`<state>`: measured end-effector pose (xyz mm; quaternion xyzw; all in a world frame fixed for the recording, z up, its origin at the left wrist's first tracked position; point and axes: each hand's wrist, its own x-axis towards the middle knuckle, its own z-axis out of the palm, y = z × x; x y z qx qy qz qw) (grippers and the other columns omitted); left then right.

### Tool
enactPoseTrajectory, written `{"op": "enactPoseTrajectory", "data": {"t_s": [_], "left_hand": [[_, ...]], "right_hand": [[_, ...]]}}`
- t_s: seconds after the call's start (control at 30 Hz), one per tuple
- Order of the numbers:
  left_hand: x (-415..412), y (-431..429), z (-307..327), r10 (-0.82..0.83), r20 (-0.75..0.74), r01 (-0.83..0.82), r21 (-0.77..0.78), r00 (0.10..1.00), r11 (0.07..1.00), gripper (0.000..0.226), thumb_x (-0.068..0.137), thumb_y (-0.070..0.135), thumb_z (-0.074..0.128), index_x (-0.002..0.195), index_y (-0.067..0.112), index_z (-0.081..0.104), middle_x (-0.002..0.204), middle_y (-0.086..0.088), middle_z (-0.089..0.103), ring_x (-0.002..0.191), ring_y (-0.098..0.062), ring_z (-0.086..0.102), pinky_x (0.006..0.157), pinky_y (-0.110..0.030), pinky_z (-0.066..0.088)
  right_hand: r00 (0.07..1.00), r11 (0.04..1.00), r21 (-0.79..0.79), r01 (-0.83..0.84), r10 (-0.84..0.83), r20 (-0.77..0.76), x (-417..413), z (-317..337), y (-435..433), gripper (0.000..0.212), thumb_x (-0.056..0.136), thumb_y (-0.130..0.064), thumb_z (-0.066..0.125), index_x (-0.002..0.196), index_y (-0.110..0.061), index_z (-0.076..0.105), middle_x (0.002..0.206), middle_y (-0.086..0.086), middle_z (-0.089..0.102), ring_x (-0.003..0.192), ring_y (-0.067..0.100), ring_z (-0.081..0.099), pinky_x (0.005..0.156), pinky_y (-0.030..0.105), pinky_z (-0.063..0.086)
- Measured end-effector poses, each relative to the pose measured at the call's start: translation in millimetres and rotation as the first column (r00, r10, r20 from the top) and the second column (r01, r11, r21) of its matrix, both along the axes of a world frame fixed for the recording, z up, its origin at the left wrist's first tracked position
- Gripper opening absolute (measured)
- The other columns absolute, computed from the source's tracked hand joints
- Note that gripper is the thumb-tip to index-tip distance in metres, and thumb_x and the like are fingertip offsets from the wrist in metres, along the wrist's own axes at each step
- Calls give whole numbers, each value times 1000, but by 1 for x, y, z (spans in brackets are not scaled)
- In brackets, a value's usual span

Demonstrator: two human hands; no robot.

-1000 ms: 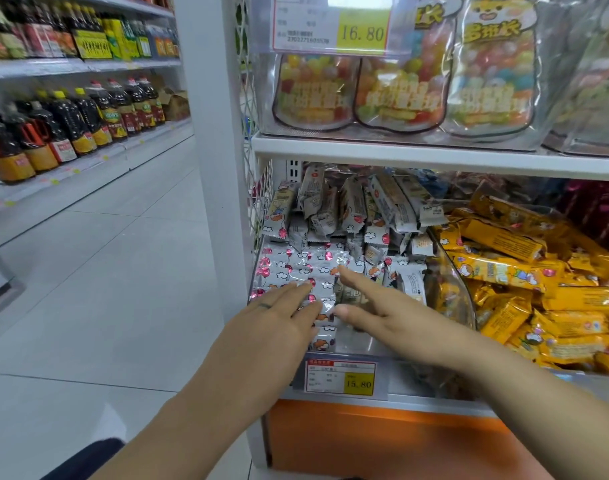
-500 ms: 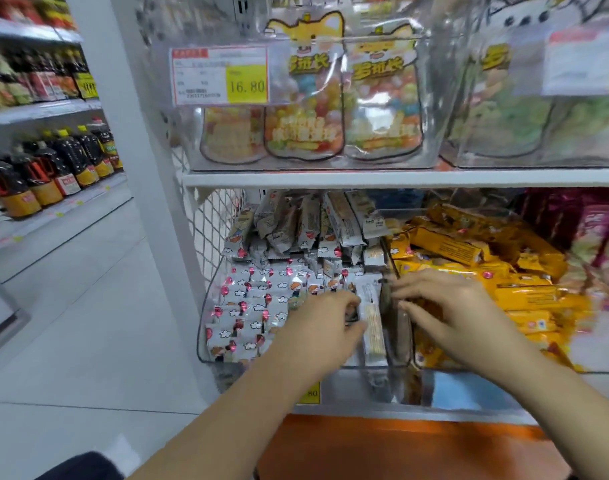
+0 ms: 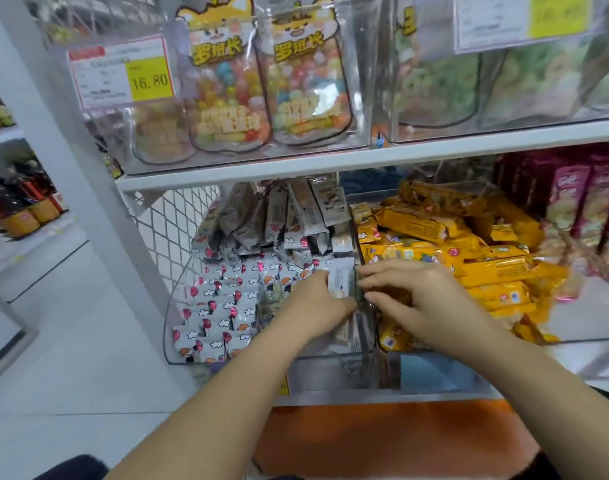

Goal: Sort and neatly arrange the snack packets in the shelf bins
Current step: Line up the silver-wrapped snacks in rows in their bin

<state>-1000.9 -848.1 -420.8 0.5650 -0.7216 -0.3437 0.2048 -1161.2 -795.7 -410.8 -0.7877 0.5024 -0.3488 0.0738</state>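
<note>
Flat rows of white snack packets (image 3: 223,306) with red balloon prints fill a clear left bin (image 3: 173,323). Grey packets (image 3: 296,216) stand upright at its back. The clear right bin (image 3: 580,323) is heaped with yellow packets (image 3: 497,271). My left hand (image 3: 313,306) grips an upright white packet (image 3: 341,282) at the left bin's right wall. My right hand (image 3: 421,299) lies over the yellow packets, its fingertips touching that packet's edge at the wall between the bins.
Maroon packets (image 3: 590,195) stand at the far right. The shelf above (image 3: 331,164) carries clear bins of candy bags (image 3: 227,91) and a 16.80 price tag (image 3: 147,77). A white post (image 3: 53,168) and a wire mesh side (image 3: 178,223) bound the left. Sauce bottles (image 3: 26,209) line another shelf.
Both hands moved from the left bin's front to the wall between the bins. My left hand has taken hold of a white packet there. The view shifted right and closer.
</note>
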Motion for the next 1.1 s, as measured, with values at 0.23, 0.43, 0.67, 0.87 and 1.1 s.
{"op": "enactPoseTrajectory", "data": {"t_s": [0.23,0.43,0.67,0.87,1.1], "left_hand": [[38,40,31,-65,-507,96,37,860,995,24,91,11,56,113,20,52,94,5,72,84,-10,68,67,-19,52],[37,53,39,-47,-733,370,286,678,884,37,81,17,51,117,8,58,88,-12,71,73,-20,69,55,-25,54],[26,30,36,-34,-610,251,273,791,929,38,87,33,51,113,8,63,96,-11,70,79,-15,65,67,-25,56],[22,-15,6,-178,258,124,215,949,969,31,96,37,50,86,12,64,76,-1,65,65,-12,57,65,-22,49],[0,-24,-16,-102,174,5,486,979,874,28,92,31,58,101,4,60,76,1,64,60,-9,63,57,-21,54]], "right_hand": [[955,997,80,-22,-3,297,3,17,13,48,89,-16,61,119,-49,47,116,-29,53,100,-14,53,86,6,43],[822,926,242,-288,109,559,8,22,20,56,86,-18,64,121,-55,42,123,-30,47,111,-11,50,83,8,46],[651,955,172,-241,28,759,-1,24,17,28,81,-6,68,102,-22,61,94,-1,73,88,10,69,75,21,55],[572,995,96,-15,-70,817,-17,22,17,24,81,-8,68,99,-20,59,98,4,68,90,13,69,72,26,57],[591,991,134,11,-115,799,-22,23,21,23,80,-10,69,99,-19,58,89,-1,70,82,17,69,70,38,57]]}}
